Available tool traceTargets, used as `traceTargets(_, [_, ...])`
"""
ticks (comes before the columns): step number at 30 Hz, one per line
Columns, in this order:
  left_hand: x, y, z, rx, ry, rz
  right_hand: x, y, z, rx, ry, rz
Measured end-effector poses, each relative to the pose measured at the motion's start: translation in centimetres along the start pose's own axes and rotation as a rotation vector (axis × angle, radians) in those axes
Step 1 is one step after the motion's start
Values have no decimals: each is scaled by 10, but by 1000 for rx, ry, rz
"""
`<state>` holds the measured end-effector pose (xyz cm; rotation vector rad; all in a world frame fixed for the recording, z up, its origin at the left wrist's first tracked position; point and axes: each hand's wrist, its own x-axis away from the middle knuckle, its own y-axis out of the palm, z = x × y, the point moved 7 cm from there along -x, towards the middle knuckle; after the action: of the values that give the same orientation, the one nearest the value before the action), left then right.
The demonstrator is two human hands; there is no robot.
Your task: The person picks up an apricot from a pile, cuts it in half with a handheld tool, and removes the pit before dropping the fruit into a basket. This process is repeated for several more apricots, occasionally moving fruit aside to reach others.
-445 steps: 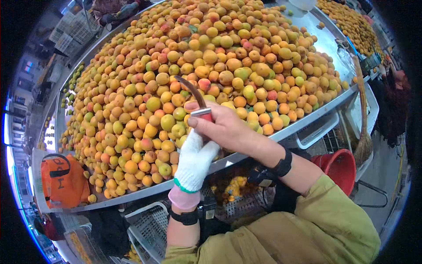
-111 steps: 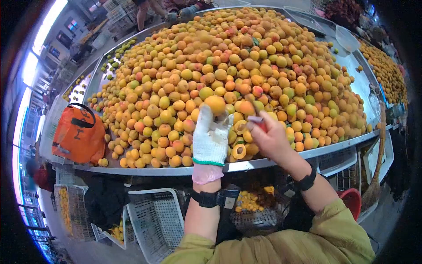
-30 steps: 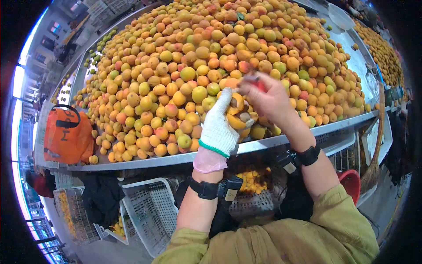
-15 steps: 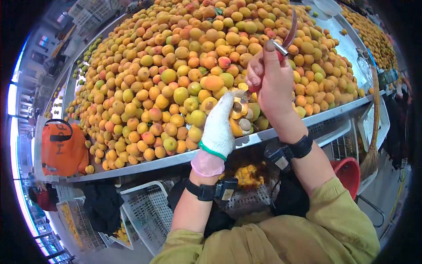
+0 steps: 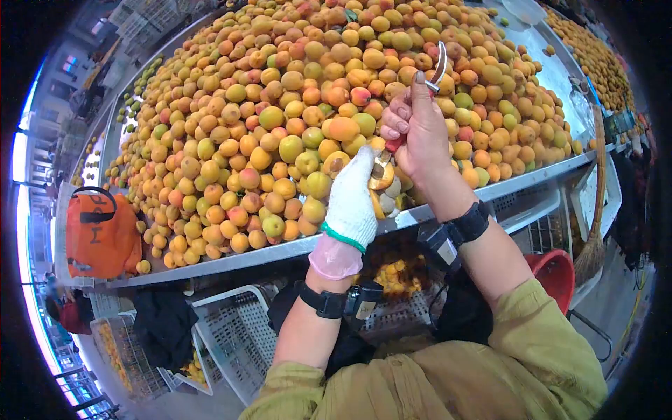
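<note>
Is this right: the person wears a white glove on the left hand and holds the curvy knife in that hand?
Not quite. The head view shows the curvy knife in the bare right hand; the white glove is on the left hand.

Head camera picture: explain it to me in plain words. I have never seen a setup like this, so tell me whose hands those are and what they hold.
There is no robot here. A person wears a camera on the head, looking forward and down, so you see roughly what they see. The left hand wears a white glove and holds cut fruit, its inside showing. The bare right hand grips a curved knife, blade pointing up. Both wrists carry black straps. In front, a metal table bears a big heap of fruit, apricots by the look of them. An orange bag sits at its left corner.
</note>
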<state>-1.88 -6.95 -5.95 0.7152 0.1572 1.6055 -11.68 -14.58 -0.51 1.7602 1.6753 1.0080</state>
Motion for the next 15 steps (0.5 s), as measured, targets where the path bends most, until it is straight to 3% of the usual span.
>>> traceTargets(3, [14, 17, 2, 309, -215, -31, -2, 2, 2, -62, 41, -31])
traceTargets(7, [14, 18, -3, 486, -291, 54, -7, -3, 16, -77, 134, -66])
traceTargets(9, [16, 21, 0, 521, -316, -64, -12, 0, 15, -193, 176, -85])
traceTargets(11, [10, 10, 3, 476, -265, -43, -13, 1, 5, -188, 112, -42])
traceTargets(13, [3, -1, 2, 433, -215, -17, -16, 1, -20, 15, -39, -132])
traceTargets(15, [-3, -21, 17, 233, 53, 154, -3, 11, -24, 140, -25, -209])
